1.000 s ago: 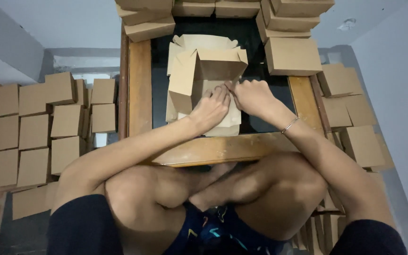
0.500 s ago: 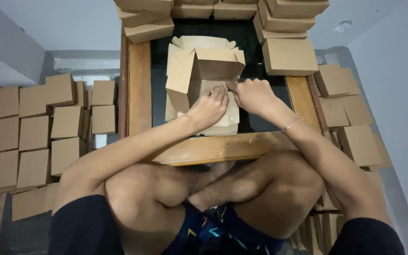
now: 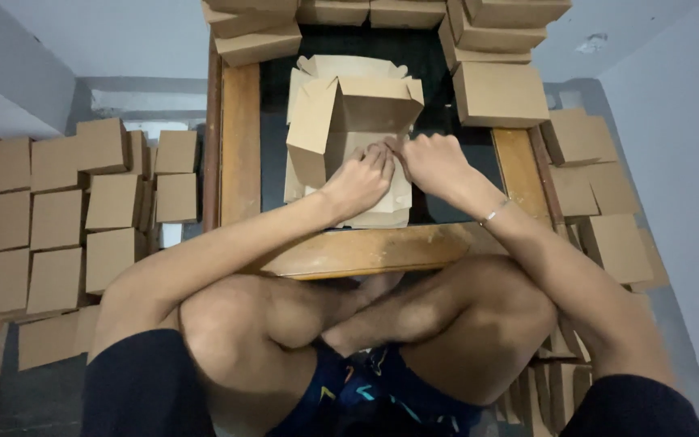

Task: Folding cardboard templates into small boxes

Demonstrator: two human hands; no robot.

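From the head view, we are looking down at a low surface (image 3: 366,252) with a wood frame and a dark middle. A half-made box (image 3: 349,121) is sitting on the dark middle, with its side walls standing up and its flat part lying toward us.

Both hands are pressing on that flat part. To do this fold well, we think it is best to keep the card flat, push right along the crease, and keep both sides even so the wall is standing straight.

Our left hand (image 3: 359,180) is reaching in from the left, palm down, fingers (image 3: 379,155) close together and bent onto the card. Our right hand (image 3: 433,162) is coming in from the right, touching the left at the fingertips, fingers curled and pinching the card edge. Both arms are stretching over our crossed legs.

Finished boxes (image 3: 499,93) are stacked at the far side, and more boxes (image 3: 58,218) are lying on the floor to the left.
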